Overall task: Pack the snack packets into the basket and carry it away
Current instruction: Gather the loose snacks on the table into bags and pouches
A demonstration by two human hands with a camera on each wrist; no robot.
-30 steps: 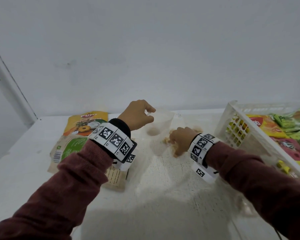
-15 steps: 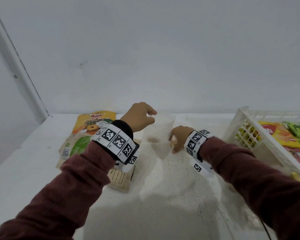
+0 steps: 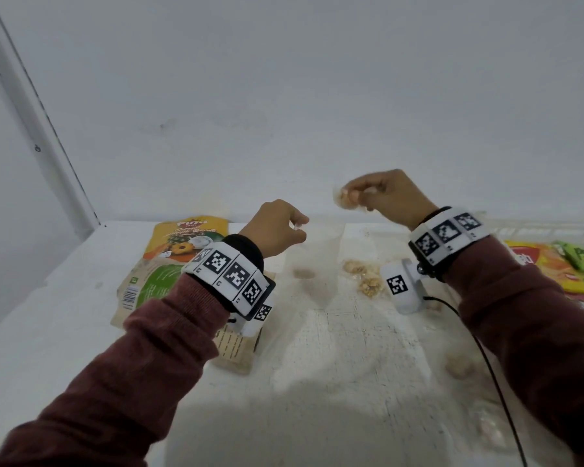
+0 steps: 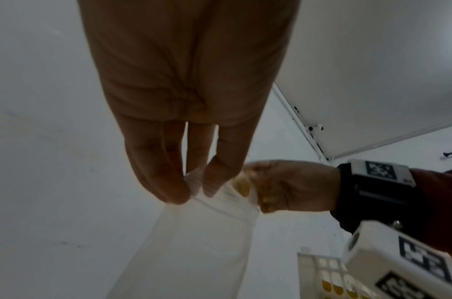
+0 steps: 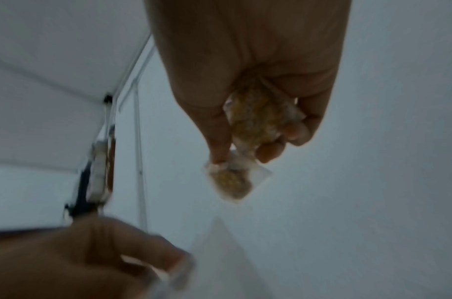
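Pinched rim of clear bag (image 3: 312, 264) in left hand (image 3: 277, 227) to keep mouth open on table (image 3: 351, 348), clutched small snack packets (image 3: 346, 198) in right hand (image 3: 381, 193) above it, presumably for dropping in, basket (image 4: 322, 271) off right.

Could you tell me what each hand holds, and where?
Left hand pinches the clear plastic bag by its top edge; right hand grips small clear-wrapped snack packets in its fingers.

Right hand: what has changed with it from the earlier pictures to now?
The right hand rose from the table and now grips small clear snack packets above the clear bag. The left hand still pinches the bag's rim. The pineapple biscuit packet stayed put.
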